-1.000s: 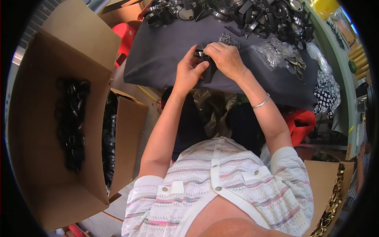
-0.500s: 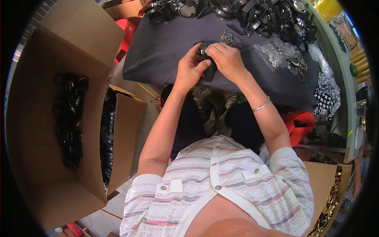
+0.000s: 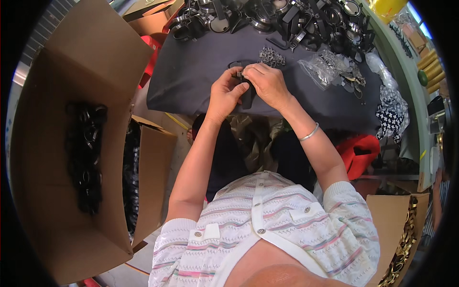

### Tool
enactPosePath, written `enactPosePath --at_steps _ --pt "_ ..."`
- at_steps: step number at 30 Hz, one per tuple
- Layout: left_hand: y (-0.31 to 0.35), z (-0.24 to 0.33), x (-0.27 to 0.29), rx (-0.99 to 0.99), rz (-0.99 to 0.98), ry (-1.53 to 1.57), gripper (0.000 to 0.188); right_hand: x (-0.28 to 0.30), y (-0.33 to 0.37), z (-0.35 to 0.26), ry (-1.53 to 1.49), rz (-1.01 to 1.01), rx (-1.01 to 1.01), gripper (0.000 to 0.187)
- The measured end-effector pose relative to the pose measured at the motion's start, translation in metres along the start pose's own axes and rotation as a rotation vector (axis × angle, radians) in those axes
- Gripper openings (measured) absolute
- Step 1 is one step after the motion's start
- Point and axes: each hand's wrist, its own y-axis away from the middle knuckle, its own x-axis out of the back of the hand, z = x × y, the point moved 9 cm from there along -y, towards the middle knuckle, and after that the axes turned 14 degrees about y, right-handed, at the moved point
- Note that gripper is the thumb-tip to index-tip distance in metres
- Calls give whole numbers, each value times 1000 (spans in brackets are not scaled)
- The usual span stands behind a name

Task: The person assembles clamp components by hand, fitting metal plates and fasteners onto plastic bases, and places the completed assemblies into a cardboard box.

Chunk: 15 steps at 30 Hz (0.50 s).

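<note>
A black strap [image 3: 246, 99] with a small metal fitting lies between my two hands, above the dark cloth. My left hand [image 3: 227, 94] pinches it from the left, thumb across the near side. From the right, my right hand [image 3: 267, 84] has its thumb and fingertips pressed together at the metal fitting; the fingers partly hide what they grip. Just beyond my hands sits a small heap of silvery metal pieces [image 3: 272, 56]. To its right is a clear plastic bag [image 3: 319, 68] with flat metal parts spilling beside it.
A dark cloth [image 3: 191, 71] covers the table. Along its far edge lies a pile of black straps with round metal parts [image 3: 296, 21]. An open cardboard box [image 3: 43, 205] with black coils stands left, another box [image 3: 155, 167] beside it. A box [image 3: 382, 210] holding gold-coloured pieces stands right.
The whole view has shifted slightly, so the table and my hands sit a little lower. Both hands keep hold of the strap, with small finger movements at the metal fitting.
</note>
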Motion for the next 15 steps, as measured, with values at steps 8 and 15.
enactPosePath --at_steps 8,15 --pt "-2 2 3 4 65 51 21 -1 -2 -5 4 -12 -37 9" --pt "-4 5 7 -25 139 -3 16 15 10 49 -119 88 -324 8"
